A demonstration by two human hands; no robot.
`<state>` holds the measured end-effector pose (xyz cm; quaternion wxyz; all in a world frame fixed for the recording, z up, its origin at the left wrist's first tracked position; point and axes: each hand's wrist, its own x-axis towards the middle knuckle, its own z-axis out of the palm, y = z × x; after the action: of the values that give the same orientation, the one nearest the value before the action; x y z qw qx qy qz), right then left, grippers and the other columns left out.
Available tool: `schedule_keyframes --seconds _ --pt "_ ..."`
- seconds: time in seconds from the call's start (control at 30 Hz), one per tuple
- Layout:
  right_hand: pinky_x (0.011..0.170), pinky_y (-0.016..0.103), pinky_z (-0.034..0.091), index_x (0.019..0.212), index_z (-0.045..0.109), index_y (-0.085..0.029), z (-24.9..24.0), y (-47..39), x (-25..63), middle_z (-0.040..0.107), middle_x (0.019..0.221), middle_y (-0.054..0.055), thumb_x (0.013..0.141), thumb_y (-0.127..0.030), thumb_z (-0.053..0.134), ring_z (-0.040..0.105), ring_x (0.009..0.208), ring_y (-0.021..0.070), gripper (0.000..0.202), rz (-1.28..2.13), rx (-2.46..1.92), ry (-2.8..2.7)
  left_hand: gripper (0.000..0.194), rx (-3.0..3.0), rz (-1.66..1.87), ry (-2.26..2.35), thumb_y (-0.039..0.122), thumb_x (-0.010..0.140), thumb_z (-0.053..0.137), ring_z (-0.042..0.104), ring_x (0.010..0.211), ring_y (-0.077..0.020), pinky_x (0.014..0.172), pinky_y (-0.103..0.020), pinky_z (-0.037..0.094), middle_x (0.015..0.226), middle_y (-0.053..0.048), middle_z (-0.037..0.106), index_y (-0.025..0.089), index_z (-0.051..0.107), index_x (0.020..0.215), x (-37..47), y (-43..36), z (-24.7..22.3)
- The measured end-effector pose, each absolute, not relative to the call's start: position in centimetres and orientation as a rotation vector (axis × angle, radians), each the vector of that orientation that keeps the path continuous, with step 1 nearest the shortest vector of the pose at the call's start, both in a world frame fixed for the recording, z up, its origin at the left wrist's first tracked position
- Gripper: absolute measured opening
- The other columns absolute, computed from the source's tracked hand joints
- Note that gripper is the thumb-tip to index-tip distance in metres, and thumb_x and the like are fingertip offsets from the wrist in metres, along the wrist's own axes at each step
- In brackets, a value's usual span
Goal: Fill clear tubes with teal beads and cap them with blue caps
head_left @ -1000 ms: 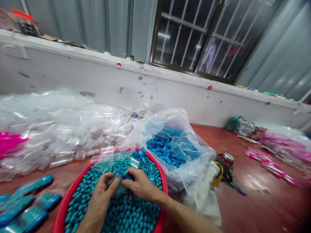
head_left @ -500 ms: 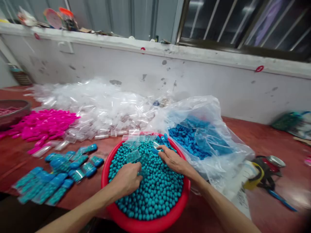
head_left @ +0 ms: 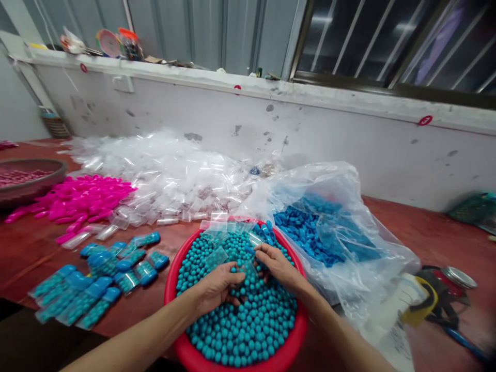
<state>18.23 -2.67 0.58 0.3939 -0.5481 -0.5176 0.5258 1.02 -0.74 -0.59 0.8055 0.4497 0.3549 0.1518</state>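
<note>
A red bowl [head_left: 170, 281] full of turquoise beads [head_left: 236, 336] stands before me. My left hand [head_left: 217, 287] is low over the beads, fingers curled and thumb forward; what lies in its fingers is hidden. Facing it, my right hand [head_left: 277, 264] has bent fingers on a small clear plastic pouch [head_left: 250, 271], between both hands. A blue cap [head_left: 249, 249] is at the right fingertips, and a clear sleeve [head_left: 254, 238] lies just beyond. Another clear pouch [head_left: 217, 257] rests on the beads near my left hand. Several blue caps [head_left: 267, 231] sit at the bowl's far side.
Filled blue-capped pouches [head_left: 93, 294] lie left of the bowl. Behind them are pink caps [head_left: 89, 199] and a heap of clear sleeves [head_left: 163, 170]. An open plastic bag [head_left: 387, 253] of blue caps stands right, beside a yellow-and-black tape-like item [head_left: 424, 305].
My left hand has moved right and its thumb now reaches forward. My right hand has come slightly closer to me, its fingers more bent. The view has shifted a little.
</note>
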Motion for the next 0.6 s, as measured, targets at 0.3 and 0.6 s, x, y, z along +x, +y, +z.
schedule_keyframes --seconds 0.3,0.6 --pt "0.051 0.022 0.04 0.084 0.049 -0.019 0.56 -2.99 18.17 0.048 0.062 -0.005 0.079 -0.038 0.047 0.05 0.053 0.0107 0.019 1.25 -1.304 -1.377 0.033 0.77 0.472 0.694 0.035 0.067 0.064 0.059 0.063 -0.013 0.051 -0.021 0.036 0.08 0.0 0.061 0.018 0.051 0.092 0.69 -0.84 -0.68" --pt "0.043 0.021 0.039 0.107 0.05 -0.019 0.93 -3.35 17.76 0.051 0.066 -0.003 0.084 -0.032 0.039 0.049 0.047 0.0094 0.029 1.204 -1.388 -1.586 0.024 1.175 0.535 0.862 0.03 0.065 0.06 0.051 0.066 -0.0128 0.057 -0.023 0.034 0.07 0.002 0.056 0.015 0.053 0.081 1.17 -1.32 -0.17"
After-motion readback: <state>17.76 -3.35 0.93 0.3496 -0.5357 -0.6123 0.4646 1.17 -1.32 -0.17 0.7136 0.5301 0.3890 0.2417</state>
